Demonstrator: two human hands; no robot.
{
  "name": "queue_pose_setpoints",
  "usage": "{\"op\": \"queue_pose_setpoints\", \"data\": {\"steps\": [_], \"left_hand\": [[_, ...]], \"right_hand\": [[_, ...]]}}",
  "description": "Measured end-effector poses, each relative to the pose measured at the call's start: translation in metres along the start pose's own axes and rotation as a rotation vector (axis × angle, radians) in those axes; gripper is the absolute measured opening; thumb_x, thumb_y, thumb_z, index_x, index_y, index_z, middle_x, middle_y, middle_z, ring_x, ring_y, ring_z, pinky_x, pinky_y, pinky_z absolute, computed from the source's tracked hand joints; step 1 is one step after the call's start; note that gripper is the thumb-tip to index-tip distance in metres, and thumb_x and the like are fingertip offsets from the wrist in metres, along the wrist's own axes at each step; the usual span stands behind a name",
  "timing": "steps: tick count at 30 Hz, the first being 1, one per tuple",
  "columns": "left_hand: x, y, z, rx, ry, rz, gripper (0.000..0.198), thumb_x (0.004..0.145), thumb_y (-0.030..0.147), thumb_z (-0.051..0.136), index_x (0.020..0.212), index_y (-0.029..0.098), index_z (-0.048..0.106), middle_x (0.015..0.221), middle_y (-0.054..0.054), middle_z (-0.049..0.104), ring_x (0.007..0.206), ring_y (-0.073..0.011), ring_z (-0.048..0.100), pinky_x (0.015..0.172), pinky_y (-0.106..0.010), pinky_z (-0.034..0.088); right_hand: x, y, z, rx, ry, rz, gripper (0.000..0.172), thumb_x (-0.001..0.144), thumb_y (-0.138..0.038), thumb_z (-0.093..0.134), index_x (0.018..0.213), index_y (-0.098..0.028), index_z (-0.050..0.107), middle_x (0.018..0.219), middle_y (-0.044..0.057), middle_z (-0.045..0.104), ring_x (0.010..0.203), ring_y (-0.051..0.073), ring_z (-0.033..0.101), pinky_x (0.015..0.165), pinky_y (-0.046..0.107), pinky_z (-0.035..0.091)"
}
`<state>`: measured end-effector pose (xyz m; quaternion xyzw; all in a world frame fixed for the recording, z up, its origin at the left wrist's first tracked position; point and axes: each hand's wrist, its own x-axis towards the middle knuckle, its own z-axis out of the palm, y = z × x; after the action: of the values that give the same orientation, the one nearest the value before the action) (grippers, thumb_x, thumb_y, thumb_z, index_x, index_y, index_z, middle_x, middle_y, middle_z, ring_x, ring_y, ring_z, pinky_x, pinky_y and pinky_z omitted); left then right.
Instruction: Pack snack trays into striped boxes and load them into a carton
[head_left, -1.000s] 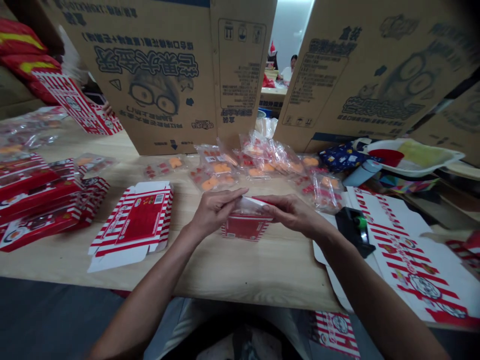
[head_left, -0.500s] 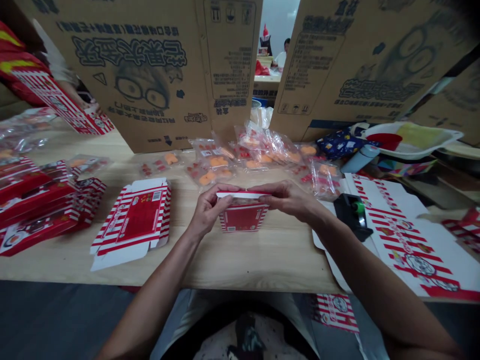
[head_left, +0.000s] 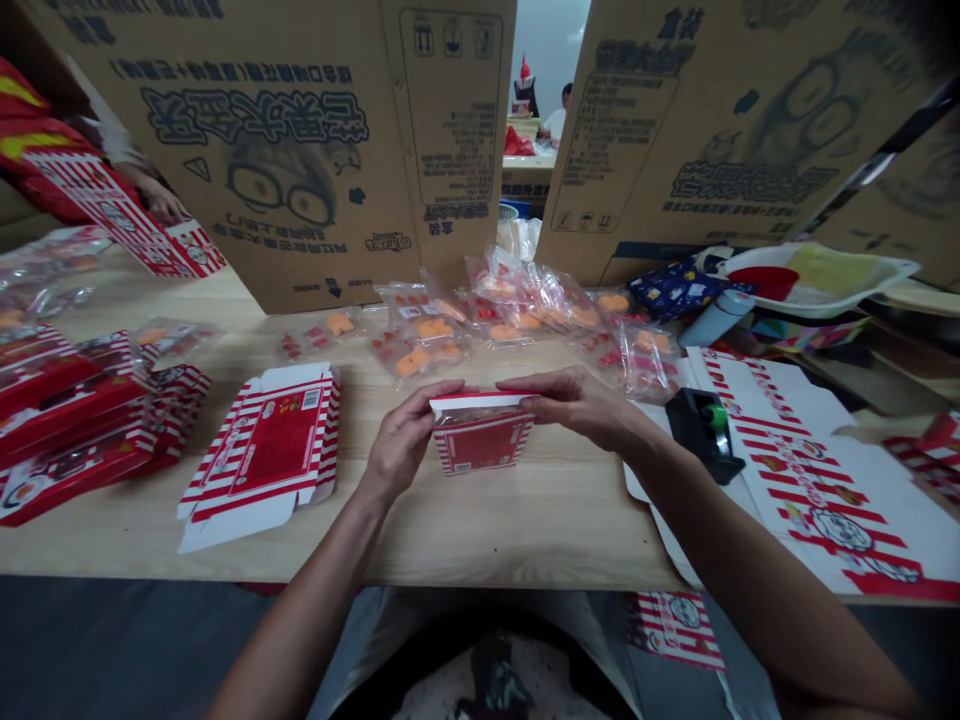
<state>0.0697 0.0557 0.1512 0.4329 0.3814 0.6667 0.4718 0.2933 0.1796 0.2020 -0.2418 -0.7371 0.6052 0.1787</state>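
A small red and white striped carton (head_left: 481,442) stands on the wooden table in front of me, its top edge showing a white flap and a strip of clear plastic beneath it. My left hand (head_left: 405,432) grips its upper left corner, thumb on the near side. At the upper right corner, my right hand (head_left: 574,402) holds it with the fingers along the back of the top edge. Behind my hands lies a heap of clear packets (head_left: 517,300) with orange and red pieces. The inside of the carton is hidden.
Left is a flat striped carton (head_left: 274,440), beside stacked red boxes (head_left: 82,430). A black tape dispenser (head_left: 703,432) and unfolded carton sheets (head_left: 817,480) lie right. Large cardboard panels (head_left: 300,150) stand behind. Another person's hand (head_left: 161,200) is at a striped box far left.
My left thumb has shifted from the front of the white flap to the carton's left side. My right thumb has eased back toward the right corner. The view has tilted slightly.
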Motion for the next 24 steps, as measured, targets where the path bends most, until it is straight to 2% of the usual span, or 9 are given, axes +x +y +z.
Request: {"op": "queue_pose_setpoints", "data": {"steps": [6,9,13,17,20,24], "left_hand": [[-0.001,-0.004,0.008,0.087,0.104,0.022,0.019,0.082,0.022,0.068,0.099,0.019,0.075,0.113,-0.009,0.076,0.108,-0.0270,0.069,0.093,-0.039,0.053],[-0.005,-0.010,0.011,0.093,0.129,0.155,0.015,0.083,0.024,0.064,0.091,0.019,0.076,0.114,-0.010,0.075,0.112,-0.0275,0.067,0.092,-0.038,0.052],[-0.010,-0.017,0.012,0.080,0.057,0.300,0.030,0.089,0.039,0.056,0.089,0.016,0.075,0.125,-0.015,0.069,0.122,-0.0308,0.061,0.100,-0.042,0.048],[-0.009,-0.018,0.018,0.316,0.131,0.309,0.014,0.087,0.029,0.069,0.096,0.019,0.067,0.118,-0.010,0.072,0.111,-0.0240,0.066,0.097,-0.036,0.050],[-0.007,-0.014,0.020,0.473,0.143,0.323,0.023,0.092,0.029,0.066,0.113,0.019,0.067,0.112,-0.009,0.075,0.103,-0.0204,0.069,0.092,-0.032,0.052],[-0.002,-0.007,0.016,0.580,0.082,0.361,0.020,0.097,0.030,0.060,0.104,0.018,0.075,0.106,-0.009,0.077,0.098,-0.0191,0.071,0.087,-0.029,0.054]], "right_hand": [[0.000,0.004,0.003,-0.077,0.001,-0.033,0.037,0.086,-0.027,0.067,0.123,-0.026,0.074,0.120,0.005,0.075,0.104,0.022,0.072,0.096,0.040,0.056],[0.000,0.007,0.007,-0.113,0.047,-0.056,0.037,0.085,-0.022,0.065,0.120,-0.027,0.075,0.116,0.004,0.077,0.105,0.023,0.072,0.098,0.041,0.055],[-0.001,0.011,0.008,-0.134,0.090,-0.087,0.037,0.084,-0.019,0.064,0.119,-0.027,0.075,0.118,0.004,0.076,0.107,0.023,0.071,0.100,0.040,0.054],[-0.002,0.012,0.003,-0.169,0.045,-0.129,0.039,0.086,-0.018,0.063,0.121,-0.027,0.074,0.120,0.004,0.075,0.103,0.021,0.072,0.094,0.035,0.056],[-0.003,0.013,0.001,-0.169,0.024,-0.150,0.036,0.088,-0.020,0.062,0.120,-0.027,0.075,0.119,0.004,0.076,0.103,0.021,0.073,0.092,0.033,0.056],[-0.004,0.015,0.001,-0.197,0.065,-0.187,0.035,0.088,-0.020,0.061,0.120,-0.027,0.075,0.118,0.004,0.076,0.102,0.020,0.073,0.092,0.033,0.056]]}}
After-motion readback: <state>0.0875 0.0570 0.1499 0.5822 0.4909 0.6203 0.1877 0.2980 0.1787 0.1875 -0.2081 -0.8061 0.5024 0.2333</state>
